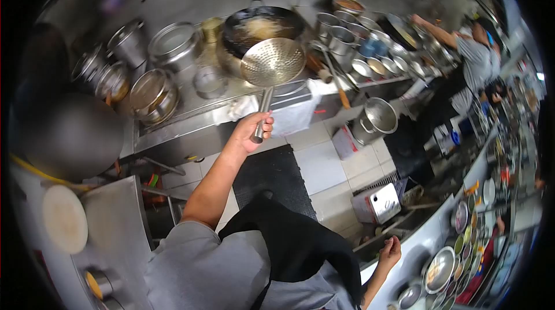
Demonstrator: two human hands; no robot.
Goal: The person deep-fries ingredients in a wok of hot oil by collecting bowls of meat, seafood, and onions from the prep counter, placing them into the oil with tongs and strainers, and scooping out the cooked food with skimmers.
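My left hand is wrapped around the metal handle of a perforated skimmer. The skimmer's round bowl points away from me and overlaps the near rim of a dark wok in view. Inside the wok lies pale, yellowish food; whether it floats in oil is hard to make out. At the lower right, my right hand hangs beside my body with its fingers curled together. I see nothing in it, and it is near the edge of the white counter.
Metal pots crowd the stove's left side. More pots and bowls stand at right, where a co-worker handles a pan. A tall pot stands low beyond the black mat. Ingredient bowls line the right counter.
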